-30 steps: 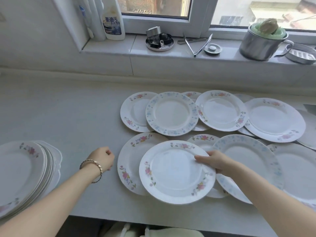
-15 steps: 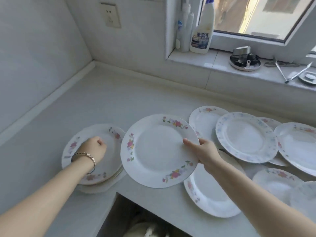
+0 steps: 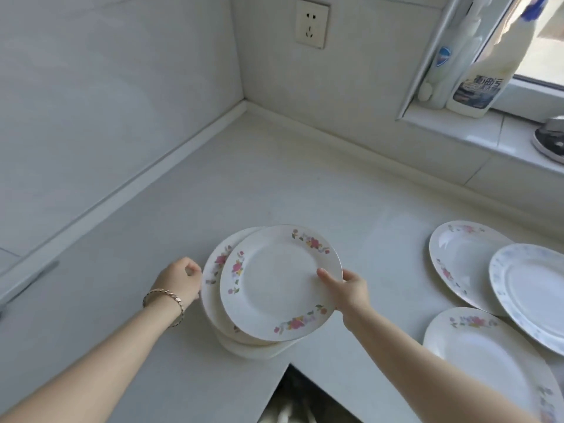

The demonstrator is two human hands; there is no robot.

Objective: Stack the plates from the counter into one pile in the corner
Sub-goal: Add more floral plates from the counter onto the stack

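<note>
This is a home kitchen: a pale stone counter [image 3: 274, 184] runs into a white tiled corner beneath a cream wall socket [image 3: 312, 23]. White floral-rimmed china plates [image 3: 467, 257] lie on it, and a white plastic cleaner bottle [image 3: 485, 77] stands on the tiled windowsill [image 3: 457, 129].

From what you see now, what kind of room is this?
Most likely a home kitchen: floral dinner plates spread on a white counter, a cleaner bottle on the windowsill, a wall socket.
</note>
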